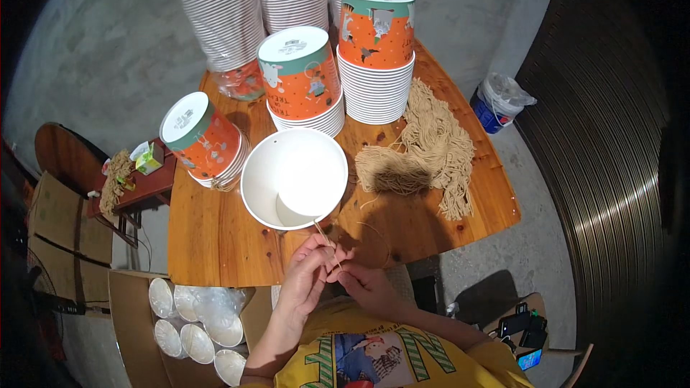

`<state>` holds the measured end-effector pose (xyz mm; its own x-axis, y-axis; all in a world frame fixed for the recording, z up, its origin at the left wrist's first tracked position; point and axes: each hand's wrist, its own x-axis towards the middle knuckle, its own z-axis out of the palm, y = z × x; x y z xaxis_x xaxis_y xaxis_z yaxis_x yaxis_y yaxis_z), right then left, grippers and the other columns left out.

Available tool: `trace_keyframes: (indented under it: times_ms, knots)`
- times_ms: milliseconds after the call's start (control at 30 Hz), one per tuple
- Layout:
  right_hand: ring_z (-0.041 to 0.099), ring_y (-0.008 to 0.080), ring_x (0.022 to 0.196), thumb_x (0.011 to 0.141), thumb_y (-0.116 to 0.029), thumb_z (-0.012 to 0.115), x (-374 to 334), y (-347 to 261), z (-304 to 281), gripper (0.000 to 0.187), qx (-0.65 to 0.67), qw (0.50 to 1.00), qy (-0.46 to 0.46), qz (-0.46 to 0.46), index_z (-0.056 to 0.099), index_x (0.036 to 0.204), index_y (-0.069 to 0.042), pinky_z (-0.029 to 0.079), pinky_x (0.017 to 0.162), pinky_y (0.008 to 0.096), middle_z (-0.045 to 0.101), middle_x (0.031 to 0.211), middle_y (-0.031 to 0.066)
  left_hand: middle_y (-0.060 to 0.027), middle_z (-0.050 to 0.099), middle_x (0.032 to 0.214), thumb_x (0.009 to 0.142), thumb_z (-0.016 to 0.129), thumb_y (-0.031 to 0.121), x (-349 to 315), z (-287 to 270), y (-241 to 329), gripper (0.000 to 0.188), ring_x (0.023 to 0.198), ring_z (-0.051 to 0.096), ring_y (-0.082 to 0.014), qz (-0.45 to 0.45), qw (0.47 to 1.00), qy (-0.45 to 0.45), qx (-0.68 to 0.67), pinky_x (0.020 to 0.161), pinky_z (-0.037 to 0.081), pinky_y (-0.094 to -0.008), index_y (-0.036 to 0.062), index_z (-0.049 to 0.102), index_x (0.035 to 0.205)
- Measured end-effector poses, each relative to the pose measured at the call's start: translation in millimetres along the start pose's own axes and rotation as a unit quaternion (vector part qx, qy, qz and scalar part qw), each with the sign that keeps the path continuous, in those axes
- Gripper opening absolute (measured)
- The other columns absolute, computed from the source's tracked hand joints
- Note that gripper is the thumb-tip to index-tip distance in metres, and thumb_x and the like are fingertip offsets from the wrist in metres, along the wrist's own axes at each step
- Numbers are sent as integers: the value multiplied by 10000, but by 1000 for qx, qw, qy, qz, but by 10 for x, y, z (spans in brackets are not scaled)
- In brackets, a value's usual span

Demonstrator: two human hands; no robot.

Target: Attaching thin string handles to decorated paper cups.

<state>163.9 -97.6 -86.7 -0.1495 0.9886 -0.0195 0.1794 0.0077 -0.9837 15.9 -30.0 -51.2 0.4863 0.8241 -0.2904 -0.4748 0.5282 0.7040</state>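
Observation:
A white paper bucket (260, 176) stands with its mouth toward me near the table's front edge, with a small dark hole in its far inner wall. From its near rim a tan cord (323, 233) runs down to my hands. My left hand (305, 273) is closed, its fingertips pinching the cord. Close beside it, my right hand (368, 289) is closed too, thumb and fingertip meeting at the cord's lower end. A large bundle of cut tan cords (438, 140) lies on the right of the wooden table (208, 237).
Upturned stacks of orange and green printed buckets (298, 82) stand behind the white one, with tall wrapped stacks (219, 7) at the back. A cardboard box (126, 323) of wrapped buckets sits lower left. Right are a lidded pail (492, 108) and a stool with a lit phone (530, 359).

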Motion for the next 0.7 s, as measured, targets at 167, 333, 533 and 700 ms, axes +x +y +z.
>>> trace_keyframes:
  times_ms: [167,333,533,700]
  knots:
    - [675,298,786,984,-225,494,1,-64,7,217,-20,999,4,-37,633,1032,-65,513,690,370,659,865,154,-38,614,785,893,531,90,14,35,10,39,839,660,-166,-27,997,34,-62,647,497,-233,88,536,932]
    - [643,203,701,977,-208,516,-11,-84,22,191,-48,995,33,-81,652,1023,-81,483,644,322,652,815,120,-57,625,803,878,557,73,26,56,9,58,828,658,-181,0,997,38,-61,764,525,-296,74,535,932]
    - [677,259,793,977,-241,506,-108,-26,82,210,-102,993,-12,-59,650,1027,-96,528,714,342,675,900,106,-75,632,809,868,581,47,97,94,195,45,762,632,-171,75,989,78,-98,855,527,-341,39,557,905]
    - [676,278,873,979,-238,488,-146,75,95,230,-99,992,-52,-65,633,1064,-81,535,758,357,679,954,109,-57,642,803,881,594,95,129,75,260,54,775,639,-180,60,986,91,-128,847,536,-348,47,572,888]
